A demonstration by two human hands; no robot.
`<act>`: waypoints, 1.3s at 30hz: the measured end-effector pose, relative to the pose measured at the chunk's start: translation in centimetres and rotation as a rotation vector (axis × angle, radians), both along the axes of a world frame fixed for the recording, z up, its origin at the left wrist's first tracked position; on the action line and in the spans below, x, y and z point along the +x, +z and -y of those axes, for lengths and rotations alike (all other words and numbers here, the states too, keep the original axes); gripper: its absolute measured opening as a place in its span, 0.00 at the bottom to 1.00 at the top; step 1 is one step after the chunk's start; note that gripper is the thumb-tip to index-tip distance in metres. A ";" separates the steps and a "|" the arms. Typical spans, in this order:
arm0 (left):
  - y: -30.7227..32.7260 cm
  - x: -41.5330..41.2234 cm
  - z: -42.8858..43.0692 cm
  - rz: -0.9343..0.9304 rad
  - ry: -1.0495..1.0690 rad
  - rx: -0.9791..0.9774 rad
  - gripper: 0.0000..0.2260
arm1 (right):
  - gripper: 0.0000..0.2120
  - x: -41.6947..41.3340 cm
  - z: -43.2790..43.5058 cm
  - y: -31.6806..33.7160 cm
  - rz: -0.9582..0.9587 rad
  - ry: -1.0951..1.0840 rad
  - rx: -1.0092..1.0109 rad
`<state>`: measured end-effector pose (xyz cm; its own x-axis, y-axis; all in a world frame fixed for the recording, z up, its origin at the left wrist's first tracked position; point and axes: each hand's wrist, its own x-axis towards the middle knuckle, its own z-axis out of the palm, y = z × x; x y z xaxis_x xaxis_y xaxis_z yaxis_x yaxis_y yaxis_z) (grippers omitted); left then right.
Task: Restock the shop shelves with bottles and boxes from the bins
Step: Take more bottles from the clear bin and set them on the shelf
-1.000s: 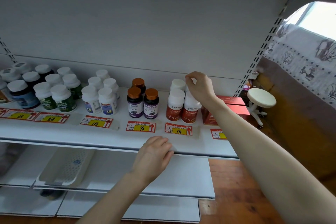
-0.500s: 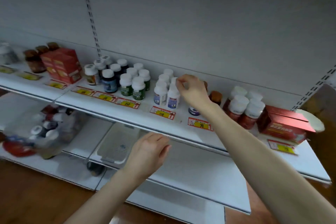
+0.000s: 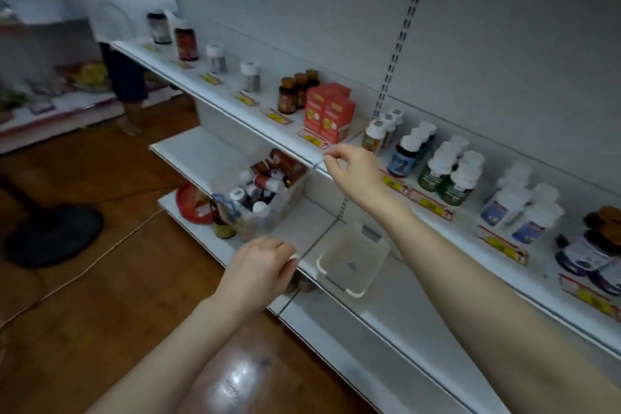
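Note:
A clear bin (image 3: 291, 199) full of mixed bottles stands on the lower shelf (image 3: 302, 232). To its right lies an empty clear bin (image 3: 353, 259). My right hand (image 3: 353, 171) hovers in front of the upper shelf's edge (image 3: 235, 111), just above and right of the full bin, fingers loosely curled and holding nothing. My left hand (image 3: 258, 265) hangs at the lower shelf's front edge, fingers curled down, with nothing in it. On the upper shelf stand orange boxes (image 3: 329, 111), brown bottles (image 3: 295, 91) and white-capped bottles (image 3: 450, 175).
A person (image 3: 124, 77) stands at the far left end of the shelving. A black round base (image 3: 53, 235) with a cable sits on the wooden floor. A red object (image 3: 191, 205) lies left of the full bin. Price tags line the shelf edge.
My view has swung left along the shelves. My right hand has left the white-capped bottles and moved left and down to above the full bin. My left hand stays at the lower shelf's edge.

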<state>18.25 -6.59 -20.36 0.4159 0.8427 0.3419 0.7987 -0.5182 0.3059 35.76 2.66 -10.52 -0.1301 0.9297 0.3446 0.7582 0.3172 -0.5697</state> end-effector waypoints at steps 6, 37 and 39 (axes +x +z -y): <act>-1.2 -7.5 -2.5 -0.008 0.147 0.017 0.13 | 0.09 -8.9 -5.9 -3.1 0.024 0.141 -0.083; -10.3 -29.0 -30.9 -0.033 0.050 -0.294 0.19 | 0.09 -26.0 -28.5 -19.7 0.191 -0.149 -0.618; -11.2 -29.4 -32.1 -0.048 -0.021 -0.294 0.18 | 0.09 -25.5 -27.6 -20.8 0.189 -0.228 -0.658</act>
<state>-11.11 25.55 -31.54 0.4440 0.8938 0.0635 0.8061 -0.4293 0.4073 10.25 30.21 -31.29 0.0899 0.9481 -0.3050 0.8693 -0.2242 -0.4405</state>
